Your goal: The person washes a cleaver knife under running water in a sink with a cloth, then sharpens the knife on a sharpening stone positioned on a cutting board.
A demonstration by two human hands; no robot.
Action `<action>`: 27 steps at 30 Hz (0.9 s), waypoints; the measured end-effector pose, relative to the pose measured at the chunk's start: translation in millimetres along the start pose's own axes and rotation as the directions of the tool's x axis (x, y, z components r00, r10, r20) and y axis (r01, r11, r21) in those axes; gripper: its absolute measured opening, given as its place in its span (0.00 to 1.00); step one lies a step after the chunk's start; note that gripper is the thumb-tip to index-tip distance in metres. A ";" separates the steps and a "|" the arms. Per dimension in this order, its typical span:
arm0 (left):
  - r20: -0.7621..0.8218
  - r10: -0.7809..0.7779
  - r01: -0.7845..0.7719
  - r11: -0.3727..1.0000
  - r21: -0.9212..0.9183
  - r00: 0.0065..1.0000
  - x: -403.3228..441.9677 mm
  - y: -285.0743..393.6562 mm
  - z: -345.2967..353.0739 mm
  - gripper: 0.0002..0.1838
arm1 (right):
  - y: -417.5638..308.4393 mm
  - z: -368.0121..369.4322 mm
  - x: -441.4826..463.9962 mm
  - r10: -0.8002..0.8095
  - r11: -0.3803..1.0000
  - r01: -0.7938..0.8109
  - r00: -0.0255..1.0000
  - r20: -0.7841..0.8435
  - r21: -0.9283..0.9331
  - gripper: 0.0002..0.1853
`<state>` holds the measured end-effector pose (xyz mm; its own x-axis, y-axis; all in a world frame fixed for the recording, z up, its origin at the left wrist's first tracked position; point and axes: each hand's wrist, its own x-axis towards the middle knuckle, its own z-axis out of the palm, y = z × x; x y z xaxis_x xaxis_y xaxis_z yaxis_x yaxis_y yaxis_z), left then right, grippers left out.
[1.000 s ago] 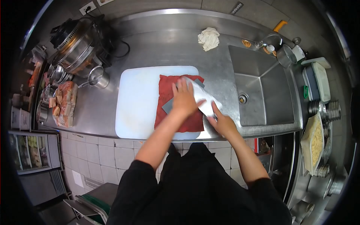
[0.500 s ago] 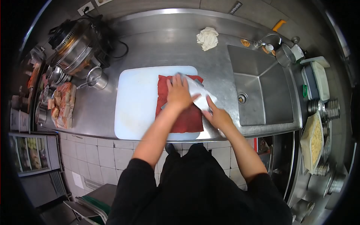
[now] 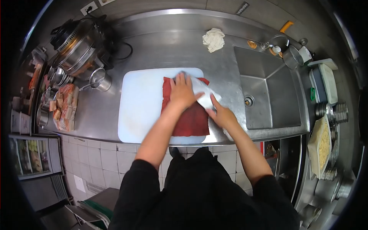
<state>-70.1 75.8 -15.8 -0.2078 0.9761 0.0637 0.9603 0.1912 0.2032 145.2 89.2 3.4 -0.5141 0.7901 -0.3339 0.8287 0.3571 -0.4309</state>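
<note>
A red cloth lies over the right part of a white cutting board. On the cloth rests a flat, whitish, shiny piece, slanting down to the right; its exact kind cannot be made out. My left hand presses flat on its left part, fingers stretched out and slightly apart. My right hand grips its lower right edge, thumb and forefinger on either side of the edge. The fingers underneath are hidden.
A crumpled white cloth lies at the back of the steel counter. A sink is on the right. To the left stand a metal pot, a bagged food pack and a large appliance.
My left hand has shifted slightly over the whitish piece, and the grey edge that showed beneath it at the lower left is now covered. The right hand stays at the piece's edge.
</note>
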 end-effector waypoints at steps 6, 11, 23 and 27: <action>-0.056 0.052 -0.050 0.998 0.033 0.997 -25.4 21.0 8.9 0.56 | 16.8 4.8 -31.9 0.021 1.000 -0.021 1.000 0.012 0.018 0.42; 0.005 0.120 -0.120 0.993 -0.018 0.993 -64.8 47.5 12.2 0.56 | 36.2 18.1 -83.3 0.034 0.999 -0.034 0.999 0.008 0.039 0.43; -0.030 0.129 -0.128 0.991 0.038 0.991 -78.7 53.4 12.6 0.56 | 53.4 36.1 -95.8 0.016 0.998 -0.015 1.000 -0.014 0.068 0.43; 0.019 0.040 -0.041 0.998 0.056 0.999 -31.6 21.8 3.9 0.55 | 8.7 3.3 -43.9 0.071 0.997 -0.071 0.996 0.062 -0.005 0.42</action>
<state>-41.9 49.5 -17.2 -0.1659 0.9847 0.0527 0.9769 0.1569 0.1449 174.2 56.0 11.5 -0.4666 0.7808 -0.4154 0.8641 0.3024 -0.4023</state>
